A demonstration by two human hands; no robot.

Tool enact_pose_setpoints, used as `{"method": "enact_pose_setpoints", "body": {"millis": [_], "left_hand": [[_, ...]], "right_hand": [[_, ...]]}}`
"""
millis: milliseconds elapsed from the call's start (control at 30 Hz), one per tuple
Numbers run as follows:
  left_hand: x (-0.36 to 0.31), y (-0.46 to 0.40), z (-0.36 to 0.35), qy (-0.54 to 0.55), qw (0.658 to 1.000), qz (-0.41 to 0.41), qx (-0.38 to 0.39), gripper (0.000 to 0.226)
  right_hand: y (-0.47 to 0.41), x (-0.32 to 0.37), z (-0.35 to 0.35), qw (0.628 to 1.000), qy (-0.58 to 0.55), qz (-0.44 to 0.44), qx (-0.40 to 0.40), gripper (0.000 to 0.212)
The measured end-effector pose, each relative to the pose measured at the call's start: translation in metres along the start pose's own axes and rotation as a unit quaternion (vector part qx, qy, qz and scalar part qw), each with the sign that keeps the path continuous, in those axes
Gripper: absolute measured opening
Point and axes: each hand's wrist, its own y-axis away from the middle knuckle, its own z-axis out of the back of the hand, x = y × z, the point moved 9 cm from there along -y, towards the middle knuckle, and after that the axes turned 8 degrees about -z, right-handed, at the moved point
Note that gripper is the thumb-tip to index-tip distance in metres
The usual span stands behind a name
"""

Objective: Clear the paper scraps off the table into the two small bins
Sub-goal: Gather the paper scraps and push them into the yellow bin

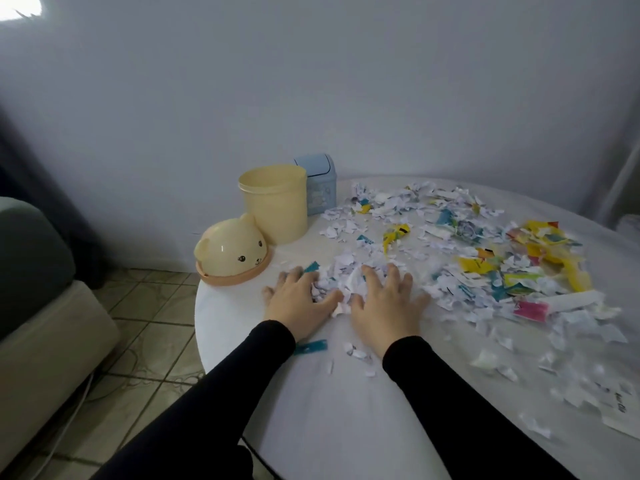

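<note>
The worktop (277,393) was round and white, and the paper scraps (460,237) lay spread over its far and right-hand area, white pieces mixed with yellow, teal and pink ones. I judged the scraps to be very light, limp and loose: single pieces would slide and flutter, so they were best taken as a bunched heap, compressed from both sides, not picked one at a time. The yellow bin (275,202) stood open at the far left edge, with the blue bin (320,185), its swing lid on, touching it behind. The bear-faced lid (233,251) rested on the worktop just beside the yellow bin. Both forearms reached forward in black sleeves, palms down. My left hand (298,299) and right hand (384,303) flanked a small heap (337,282) of white scraps near the left edge. Each grip was open, fingers spread and pressing on the heap's sides, thumbs turned inward; nothing was lifted yet.
</note>
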Motion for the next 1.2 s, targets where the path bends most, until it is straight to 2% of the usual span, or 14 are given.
{"method": "enact_pose_setpoints", "body": {"millis": [100,200,333,433,600,667,767,833,900,967,1033,1100,1200], "left_hand": [[0.009,-0.014,0.01,0.101,0.994,0.005,-0.035,0.047],[0.017,-0.029,0.019,0.134,0.99,-0.006,-0.052,0.044],[0.022,-0.043,0.012,0.083,0.997,-0.011,0.004,0.051],[0.013,-0.047,0.009,0.069,0.996,-0.052,0.035,0.042],[-0.021,-0.031,0.016,0.086,0.985,-0.115,0.09,0.029],[-0.025,-0.024,0.022,0.074,0.985,-0.131,0.089,0.037],[-0.027,-0.008,0.024,0.013,0.982,-0.152,0.109,0.077],[-0.027,0.008,0.012,-0.023,0.979,-0.139,0.15,0.105],[-0.026,0.018,-0.004,-0.056,0.975,-0.128,0.175,0.118],[-0.022,0.013,-0.011,-0.072,0.98,-0.121,0.142,0.111],[-0.015,0.003,-0.011,-0.069,0.987,-0.109,0.094,0.089],[-0.007,-0.007,-0.01,-0.068,0.99,-0.103,0.067,0.071],[-0.004,-0.016,-0.012,-0.056,0.991,-0.112,0.049,0.06]], "right_hand": [[-0.017,0.011,0.009,1.0,-0.013,-0.008,-0.006,0.059],[-0.034,0.022,0.02,0.999,-0.031,-0.006,-0.021,0.059],[-0.052,0.031,0.014,0.999,-0.049,0.017,0.014,0.059],[-0.053,0.033,0.001,0.998,-0.033,0.04,0.045,0.056],[-0.041,0.024,0.017,0.999,-0.043,0.033,-0.006,0.027],[-0.038,0.021,0.027,0.998,-0.052,0.035,-0.026,0.025],[-0.03,0.015,0.035,0.995,-0.077,0.036,-0.044,0.032],[-0.022,0.01,0.026,0.997,-0.062,0.031,-0.025,0.044],[-0.014,0.007,0.008,0.999,-0.04,0.027,0.016,0.055],[-0.011,0.008,-0.001,0.999,-0.023,0.033,0.023,0.063],[-0.011,0.016,0.002,0.998,-0.016,0.052,-0.01,0.065],[-0.011,0.026,0.008,0.996,-0.015,0.077,-0.036,0.062],[-0.019,0.034,0.003,0.994,0.009,0.102,-0.04,0.057]]}}
